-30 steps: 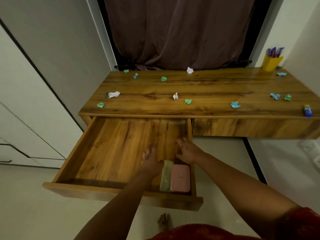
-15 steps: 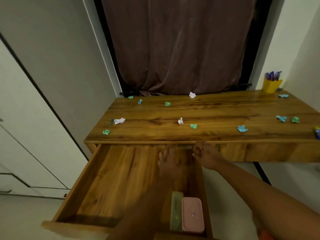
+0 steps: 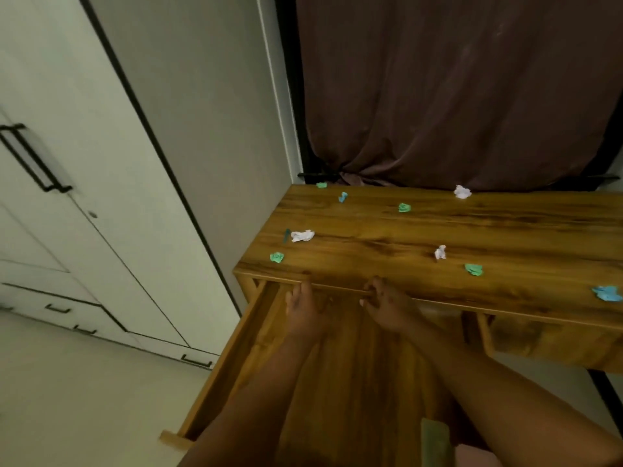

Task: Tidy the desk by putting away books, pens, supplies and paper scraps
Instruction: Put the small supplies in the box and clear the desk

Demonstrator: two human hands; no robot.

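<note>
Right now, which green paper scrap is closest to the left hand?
The green scrap at the desk's front-left corner, just beyond the left hand. The other green ones lie farther back or off to the right.

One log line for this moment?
drawer: open | left hand, right hand: at desk edge, empty | paper scraps: on desk

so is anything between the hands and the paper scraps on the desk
Nothing visible. Both the left hand and right hand sit at the desk's front edge over the open drawer; the nearest green scrap lies on bare wood just beyond.
</note>
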